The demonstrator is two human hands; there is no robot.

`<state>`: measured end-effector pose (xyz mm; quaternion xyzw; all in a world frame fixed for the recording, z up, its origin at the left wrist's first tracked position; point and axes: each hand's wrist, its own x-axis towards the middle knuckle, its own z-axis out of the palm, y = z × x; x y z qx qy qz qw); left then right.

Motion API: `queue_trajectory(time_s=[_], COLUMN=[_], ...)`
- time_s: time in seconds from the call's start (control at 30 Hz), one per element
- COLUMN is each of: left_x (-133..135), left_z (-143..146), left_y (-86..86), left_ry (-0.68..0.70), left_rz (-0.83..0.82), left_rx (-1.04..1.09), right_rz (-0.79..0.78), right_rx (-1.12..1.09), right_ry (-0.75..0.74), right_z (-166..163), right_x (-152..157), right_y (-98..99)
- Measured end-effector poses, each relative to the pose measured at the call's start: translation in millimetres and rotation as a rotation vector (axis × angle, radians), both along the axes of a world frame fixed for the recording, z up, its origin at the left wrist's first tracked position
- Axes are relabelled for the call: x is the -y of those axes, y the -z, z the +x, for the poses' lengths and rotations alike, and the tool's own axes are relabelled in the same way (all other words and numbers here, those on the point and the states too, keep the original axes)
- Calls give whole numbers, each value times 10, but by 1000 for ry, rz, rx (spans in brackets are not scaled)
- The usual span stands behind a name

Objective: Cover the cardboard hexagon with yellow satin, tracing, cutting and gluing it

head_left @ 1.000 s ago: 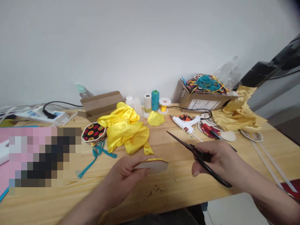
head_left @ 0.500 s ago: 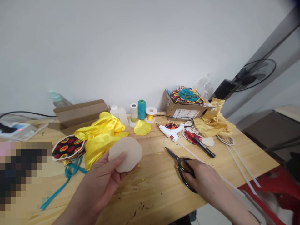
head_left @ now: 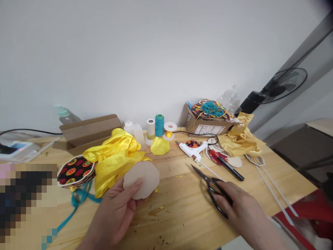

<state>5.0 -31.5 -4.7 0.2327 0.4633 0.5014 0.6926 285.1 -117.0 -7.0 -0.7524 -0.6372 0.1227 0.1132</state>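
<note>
My left hand [head_left: 111,208] pinches a roundish beige card disc [head_left: 148,177], thumb on its face and fingers underneath. A bit of yellow shows at the disc's lower right edge; I cannot tell whether it belongs to the piece. Right beside it, bright yellow satin cloth [head_left: 114,166] lies bunched up. My right hand [head_left: 243,206] is closed on the black handles of a pair of scissors [head_left: 208,180]. Their blades look nearly closed and point away to the upper left. A small round yellow fabric piece [head_left: 160,146] rests by the spools.
Behind are a teal thread cone [head_left: 159,125], a white spool [head_left: 170,127] and an open cardboard box [head_left: 91,130]. A white glue gun [head_left: 193,150] and a black marker [head_left: 230,168] lie ahead of the scissors. Patterned pieces [head_left: 76,170] are stacked at left; gold cloth [head_left: 239,140] sits right.
The scissors and my right hand have shifted to the right and slightly nearer. My left hand keeps its hold on the card disc. The whole view has moved a little.
</note>
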Motion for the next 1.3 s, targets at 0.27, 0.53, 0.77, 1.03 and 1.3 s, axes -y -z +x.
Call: queue_trajectory(time_s=[0.27,0.53,0.77,1.03,1.3], left_x=[-8,-3,-22,10,49], left_z=[-9,-17,-19,-17,6], left_y=[-30,-42,-29,20,46], left_ry=[-10,-25,-32,-19,72], left_rz=[-15,-20,0,23,50], left_rx=[44,65,68,70,83], right_rz=[-115,-181,-154,-66,114], right_rx=[202,151,258,328,-342], right_ry=[167,123,75,64,-30], right_z=[634,610,547,730,-23], right_x=[-84,-279,-388,-423,-454], right_y=[-125,-148,-71,95,-225])
